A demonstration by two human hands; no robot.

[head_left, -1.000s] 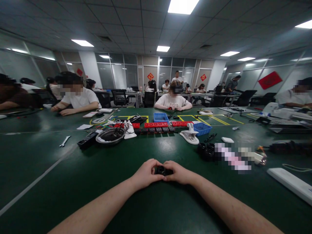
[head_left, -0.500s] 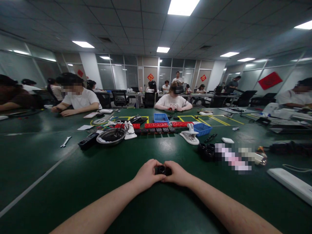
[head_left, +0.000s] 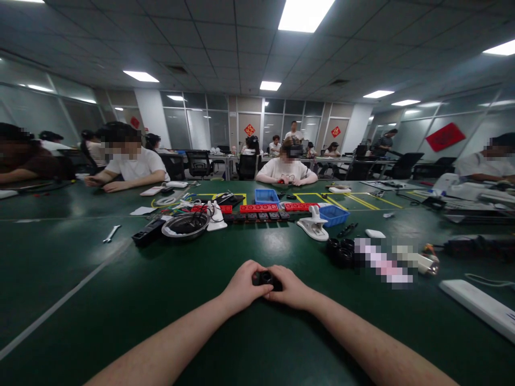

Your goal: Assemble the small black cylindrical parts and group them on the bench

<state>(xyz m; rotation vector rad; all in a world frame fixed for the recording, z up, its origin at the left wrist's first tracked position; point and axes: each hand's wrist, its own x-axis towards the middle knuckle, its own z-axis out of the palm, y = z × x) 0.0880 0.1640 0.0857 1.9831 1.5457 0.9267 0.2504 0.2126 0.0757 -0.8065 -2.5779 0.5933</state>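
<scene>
— What's in those hands?

— A small black part (head_left: pixel 264 278), pinched between both. The left hand (head_left: pixel 241 287) and right hand (head_left: pixel 292 288) meet over it, fingers curled shut around its sides, low over the green surface (head_left: pixel 120 300), near the front edge, dead centre.

— Anything close by?

— Not right beside it. Further out to the right sits a cluster of black rings (head_left: pixel 341 251), then a blurred patch I can't make out. A white clamp (head_left: pixel 314 225) stands beyond the rings, with a blue bin (head_left: pixel 333 214) behind it.

— And to the left?

— A metal bowl (head_left: pixel 185 225) with dark things inside, a black block (head_left: pixel 148 234) just beside it, and a wrench (head_left: pixel 111 234) lying well apart. Behind the bowl runs a row of red strips (head_left: pixel 257 208), with another blue bin (head_left: pixel 266 195).

— Anything blocking the hands?

— No, bare surface all round them. A long white strip (head_left: pixel 478 310) lies off at the far right. A person in white (head_left: pixel 286 169) sits across, another (head_left: pixel 131 163) to the left.
</scene>
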